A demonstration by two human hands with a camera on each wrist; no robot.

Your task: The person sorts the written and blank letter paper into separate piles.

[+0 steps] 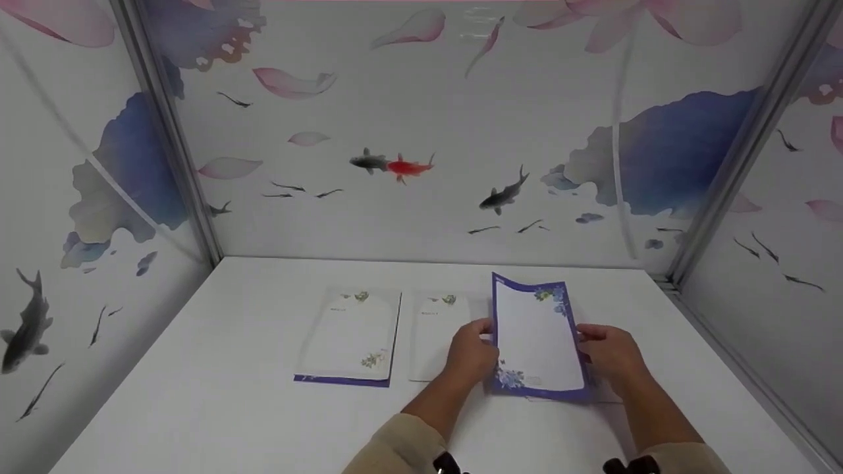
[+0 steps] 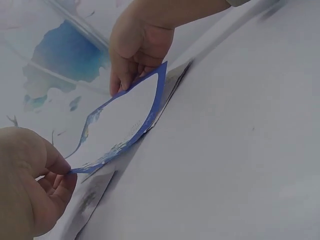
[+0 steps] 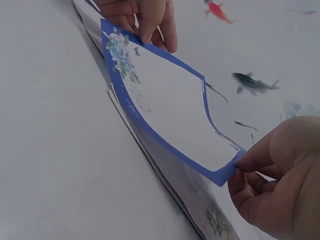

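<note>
A sheet of stationery paper [image 1: 540,336] with a blue-purple border and printed flowers is held up between both hands, its top edge bowed. My left hand [image 1: 471,354] pinches its left edge between thumb and fingers; my right hand [image 1: 614,355] pinches the right edge. In the right wrist view, the sheet [image 3: 165,105] curves between the two hands, with blue roses along its near corner. Beneath it lie more papers [image 3: 175,175] with a green flower print, mostly covered by the raised sheet in the head view.
On the white table [image 1: 230,408], a paper stack [image 1: 349,336] lies to the left, a blue strip showing under its lower edge. Another floral sheet [image 1: 431,342] lies in the middle, partly behind my left hand. Printed panels [image 1: 421,217] with fish and petals enclose the back and sides.
</note>
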